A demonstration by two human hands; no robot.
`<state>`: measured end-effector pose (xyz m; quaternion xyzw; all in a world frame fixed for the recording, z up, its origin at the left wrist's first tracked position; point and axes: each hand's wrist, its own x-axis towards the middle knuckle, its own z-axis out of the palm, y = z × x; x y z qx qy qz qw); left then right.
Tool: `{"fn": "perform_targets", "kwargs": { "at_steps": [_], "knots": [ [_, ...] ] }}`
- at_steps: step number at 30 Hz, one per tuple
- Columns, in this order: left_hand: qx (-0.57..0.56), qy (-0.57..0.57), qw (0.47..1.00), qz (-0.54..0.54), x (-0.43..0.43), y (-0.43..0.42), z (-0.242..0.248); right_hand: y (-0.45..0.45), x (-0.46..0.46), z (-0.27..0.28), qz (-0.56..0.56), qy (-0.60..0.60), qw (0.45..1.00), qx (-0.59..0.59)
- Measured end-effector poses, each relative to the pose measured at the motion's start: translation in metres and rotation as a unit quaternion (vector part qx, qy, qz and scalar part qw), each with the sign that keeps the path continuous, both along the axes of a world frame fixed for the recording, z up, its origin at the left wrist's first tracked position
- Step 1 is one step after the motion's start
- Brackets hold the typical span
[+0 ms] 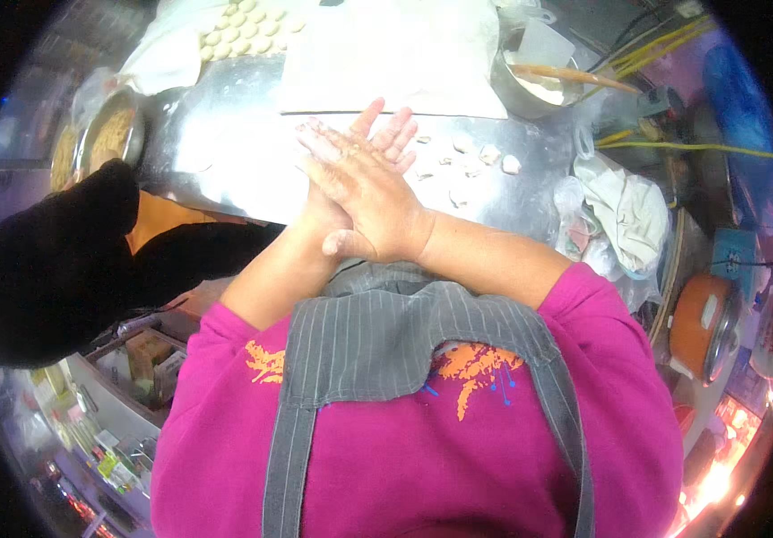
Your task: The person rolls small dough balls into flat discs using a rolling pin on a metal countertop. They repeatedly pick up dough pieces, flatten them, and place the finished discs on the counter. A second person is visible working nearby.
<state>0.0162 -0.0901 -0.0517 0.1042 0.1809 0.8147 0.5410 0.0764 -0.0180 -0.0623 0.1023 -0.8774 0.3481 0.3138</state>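
Observation:
Over the near part of the metal table (225,134), my two hands lie crossed, palm against palm. My right hand (373,195) rests on top, its fingers stretched toward the upper left and dusted with white powder. Beneath it, my left hand (393,138) shows mainly its extended fingers, spread apart and pointing to the upper right. No object shows in either hand, though the space between the palms is hidden. Just right of the hands, several small dough pieces (490,155) are scattered on the metal. Behind them lies a large white sheet (393,60).
Rows of round dough pieces (245,27) sit at the back left. A bowl of crumbly food (114,131) stands at left, near a person's black sleeve (111,195). At back right, a metal bowl (504,74) holds white powder under a wooden stick (574,72). A pale cloth (628,208) lies right.

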Motion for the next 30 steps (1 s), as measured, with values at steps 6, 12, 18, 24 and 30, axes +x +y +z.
{"fn": "perform_targets", "kwargs": {
  "at_steps": [6,12,18,24,30],
  "knots": [
    [-0.106,0.059,0.991,0.057,-0.006,0.008,-0.005,0.007,-0.004,0.012,-0.082,-0.070,0.994,0.014],
    [-0.091,0.063,0.994,0.004,0.000,0.001,0.002,-0.003,-0.005,0.013,-0.013,-0.011,1.000,-0.001],
    [-0.144,0.101,0.984,0.040,0.000,-0.001,0.008,0.002,-0.004,0.013,-0.044,-0.018,0.997,-0.062],
    [-0.072,0.063,0.995,-0.004,0.003,0.003,0.004,-0.001,-0.007,0.019,-0.020,-0.005,1.000,-0.014],
    [-0.089,0.135,0.985,0.060,0.002,0.005,0.000,0.008,-0.004,0.004,-0.050,-0.013,0.998,0.025]
  ]
}}
